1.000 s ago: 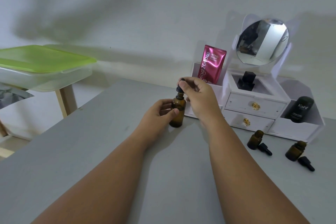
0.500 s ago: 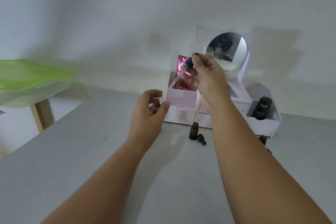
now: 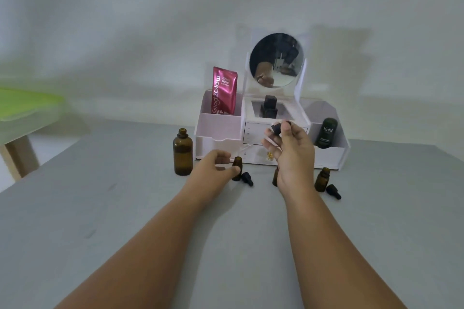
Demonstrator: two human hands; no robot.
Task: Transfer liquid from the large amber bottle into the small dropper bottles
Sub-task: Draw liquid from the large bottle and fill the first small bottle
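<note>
Large amber bottle (image 3: pixel 183 152) now released, uncapped; right hand (image 3: pixel 291 152) pinches dropper (image 3: pixel 277 128) (glass tip down-left), left hand (image 3: pixel 216 168) half-open beside small bottle (image 3: pixel 237 167): dispensing next.

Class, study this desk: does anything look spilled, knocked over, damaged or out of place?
No spill or damage shows. The large amber bottle and the small bottles, such as the one at far right, stand upright and uncapped. Two black dropper caps lie on their sides on the table, which fits the filling job.
</note>
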